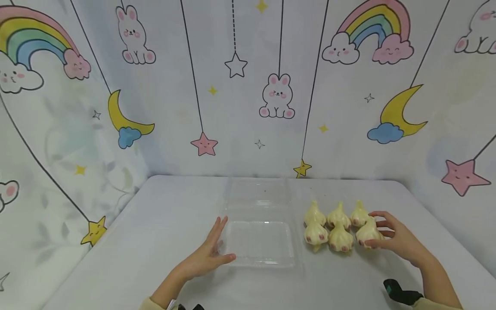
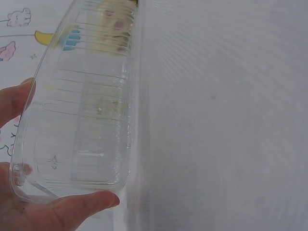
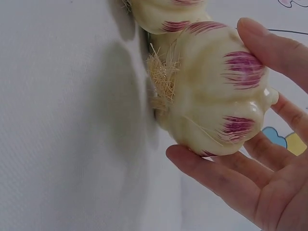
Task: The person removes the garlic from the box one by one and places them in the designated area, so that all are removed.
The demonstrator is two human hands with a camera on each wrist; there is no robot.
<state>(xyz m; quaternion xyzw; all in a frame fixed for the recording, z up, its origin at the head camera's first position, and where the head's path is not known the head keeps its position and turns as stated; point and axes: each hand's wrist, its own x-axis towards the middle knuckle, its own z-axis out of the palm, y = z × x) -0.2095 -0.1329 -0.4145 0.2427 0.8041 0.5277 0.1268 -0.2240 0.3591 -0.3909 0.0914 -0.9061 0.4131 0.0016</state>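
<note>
A clear plastic container [image 1: 258, 243] lies with its lid [image 1: 256, 191] folded back behind it. My left hand [image 1: 207, 254] rests against the container's left side, fingers spread and fairly straight, thumb along the front corner; the left wrist view shows the thumb [image 2: 91, 204] by the rim. To the right of the container stand several garlic bulbs in two rows. Around the front right garlic bulb [image 3: 216, 91] curl the fingers and thumb of my right hand [image 1: 401, 237]. That bulb has purple streaks and a tuft of dry roots, and it overlaps a neighbouring bulb [image 3: 166, 14].
Front left and front middle garlic bulbs [image 1: 315, 234] [image 1: 341, 238] sit near the container's right edge, others behind them. A white cloth covers the table [image 1: 186, 198]. Behind it hangs a backdrop [image 1: 240, 107] printed with rabbits, stars and rainbows.
</note>
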